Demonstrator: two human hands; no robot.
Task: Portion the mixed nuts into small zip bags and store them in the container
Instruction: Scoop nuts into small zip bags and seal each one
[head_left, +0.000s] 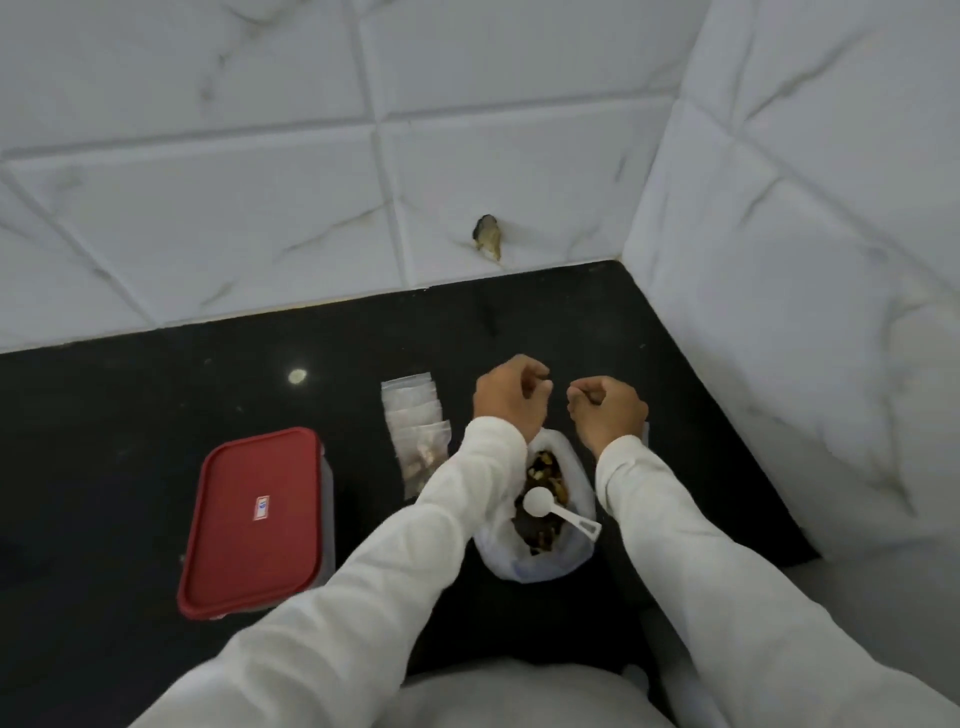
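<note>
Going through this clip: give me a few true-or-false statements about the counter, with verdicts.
1. The container has its red lid on. True.
2. The white scoop lies on the bare counter. False: it rests in the open nut bag.
3. The zip bags lie between the container and the nut bag. True.
4. The left hand grips the scoop. False: neither it nor the right hand touches it.

Nothing in front of me can be read. The only label is a small white sticker (262, 507) with a red border and a blue mark. It sits mid-way on the red lid (234, 561) of the container (328, 519), and its print is too blurred to make out.
</note>
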